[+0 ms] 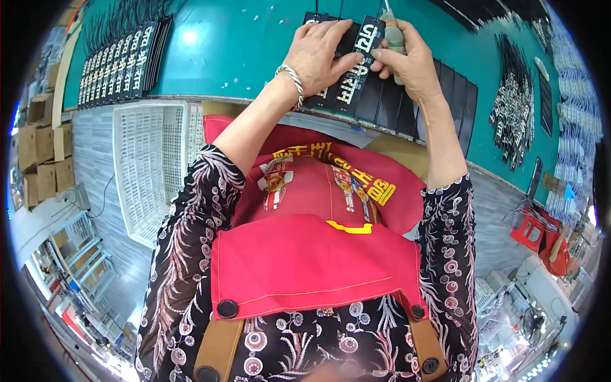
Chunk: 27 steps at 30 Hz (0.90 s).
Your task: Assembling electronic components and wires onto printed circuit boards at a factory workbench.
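At the table's near edge, my left hand [317, 56], with a twisted silver bracelet [291, 81] on its wrist, lies over black strips. Its fingers are spread, and its thumb rests on a black strip with white raised lettering [354, 77]. Beside that strip, my right hand [408, 62] is closed round a small translucent squeeze bottle [394, 39] with a thin tip, held roughly upright. My right thumb and fingertips come close to the lettered strip's right edge. Plain black strips [439, 102] lie side by side beneath and to the right of this hand.
Lettered strips with black wires stand in a row [121, 63] at the far left of the green table [216, 51]. A loose pile of lettered pieces [514, 102] lies on the right. Below the table edge is a white plastic crate [137, 172]; a red stool [531, 229] stands right.
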### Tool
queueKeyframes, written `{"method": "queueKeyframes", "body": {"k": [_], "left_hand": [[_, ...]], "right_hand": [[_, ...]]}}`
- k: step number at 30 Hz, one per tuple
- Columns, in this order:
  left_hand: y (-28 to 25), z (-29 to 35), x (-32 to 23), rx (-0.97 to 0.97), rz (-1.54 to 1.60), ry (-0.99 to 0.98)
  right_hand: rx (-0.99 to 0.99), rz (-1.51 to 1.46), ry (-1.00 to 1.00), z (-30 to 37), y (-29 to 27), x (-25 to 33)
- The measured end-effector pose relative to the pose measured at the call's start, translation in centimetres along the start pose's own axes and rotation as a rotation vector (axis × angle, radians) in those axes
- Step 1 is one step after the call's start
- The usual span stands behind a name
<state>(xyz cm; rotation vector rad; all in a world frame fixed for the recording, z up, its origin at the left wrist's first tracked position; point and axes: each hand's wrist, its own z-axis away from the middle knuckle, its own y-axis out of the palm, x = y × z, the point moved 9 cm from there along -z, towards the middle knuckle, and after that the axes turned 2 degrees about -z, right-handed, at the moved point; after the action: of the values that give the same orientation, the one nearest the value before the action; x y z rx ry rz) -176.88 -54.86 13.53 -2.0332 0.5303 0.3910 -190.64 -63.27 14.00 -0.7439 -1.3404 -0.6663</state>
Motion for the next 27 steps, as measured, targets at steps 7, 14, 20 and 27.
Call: {"method": "queueKeyframes", "body": {"k": [7, 14, 20, 27], "left_hand": [[-1.2, -1.2, -1.2, 0.038, -0.069, 0.080], [-1.0, -2.9, -2.7, 0.108, -0.164, 0.104], [4.9, -12.6, -1.4, 0.212, -0.215, 0.129], [7.0, -15.1, 0.3, 0.269, -0.253, 0.077]], "right_hand": [[0.065, 0.290, 0.114, -1.6, 1.0, 1.8], [0.014, 0.278, 0.198, -1.3, -1.4, 2.7], [-0.059, 0.429, 0.012, -6.4, -11.8, 4.0], [-0.010, 0.737, -0.215, -6.5, -11.6, 5.9]]}}
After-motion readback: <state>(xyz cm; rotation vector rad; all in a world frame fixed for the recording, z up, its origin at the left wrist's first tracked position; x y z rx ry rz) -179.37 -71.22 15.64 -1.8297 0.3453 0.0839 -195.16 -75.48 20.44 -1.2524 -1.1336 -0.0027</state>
